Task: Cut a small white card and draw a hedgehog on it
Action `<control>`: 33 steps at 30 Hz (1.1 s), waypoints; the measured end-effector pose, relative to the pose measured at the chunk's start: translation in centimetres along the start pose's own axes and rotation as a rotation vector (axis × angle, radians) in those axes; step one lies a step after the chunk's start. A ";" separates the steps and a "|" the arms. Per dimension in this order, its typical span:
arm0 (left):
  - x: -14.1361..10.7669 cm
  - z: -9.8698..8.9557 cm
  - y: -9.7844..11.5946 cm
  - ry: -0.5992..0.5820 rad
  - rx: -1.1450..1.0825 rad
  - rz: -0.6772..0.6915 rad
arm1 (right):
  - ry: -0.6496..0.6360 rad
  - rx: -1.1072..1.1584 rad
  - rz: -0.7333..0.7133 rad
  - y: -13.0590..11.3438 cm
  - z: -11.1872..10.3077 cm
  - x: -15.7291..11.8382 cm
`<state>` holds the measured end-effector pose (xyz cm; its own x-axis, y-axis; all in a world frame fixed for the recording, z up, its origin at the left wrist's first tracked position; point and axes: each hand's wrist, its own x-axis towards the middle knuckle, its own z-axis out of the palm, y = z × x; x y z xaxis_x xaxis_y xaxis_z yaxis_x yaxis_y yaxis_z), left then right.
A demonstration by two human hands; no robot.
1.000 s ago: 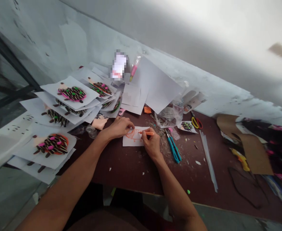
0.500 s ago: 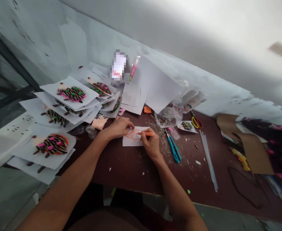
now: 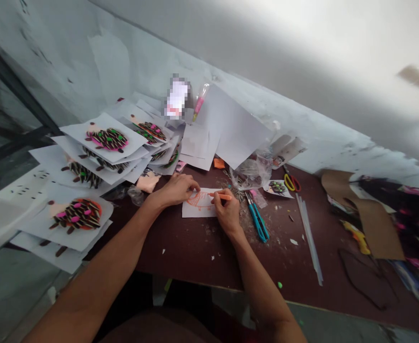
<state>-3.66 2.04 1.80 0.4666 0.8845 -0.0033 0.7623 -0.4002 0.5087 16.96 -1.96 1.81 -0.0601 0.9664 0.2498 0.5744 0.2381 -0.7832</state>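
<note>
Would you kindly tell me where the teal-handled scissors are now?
In the head view, the teal-handled scissors lie on the dark red table, just right of the right hand gripping the orange marker.

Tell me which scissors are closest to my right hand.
The blue-handled scissors, lying just beside the right hand. The red-and-yellow-handled scissors lie farther off, toward the wall.

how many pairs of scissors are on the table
2. One pair with teal handles lies on the maroon table, right of the right hand and its orange marker; one with yellow and red handles lies nearer the wall. Others could be hidden under the papers.
</note>
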 end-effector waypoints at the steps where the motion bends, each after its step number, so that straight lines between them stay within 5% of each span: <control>1: 0.0 0.0 0.0 -0.002 0.001 -0.001 | -0.005 0.004 -0.002 0.0 0.0 0.0; 25: 0.0 0.3 -0.3 0.020 -0.016 0.005 | -0.013 0.009 0.004 0.0 0.1 -0.1; 33: -0.1 -0.2 0.0 -0.020 -0.020 0.006 | 0.109 0.010 0.038 -0.2 -0.7 0.4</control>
<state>-3.78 2.03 1.95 0.4803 0.8769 -0.0176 0.7502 -0.4003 0.5262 17.40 -1.71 2.43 0.0514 0.9586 0.2801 0.5661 0.2031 -0.7989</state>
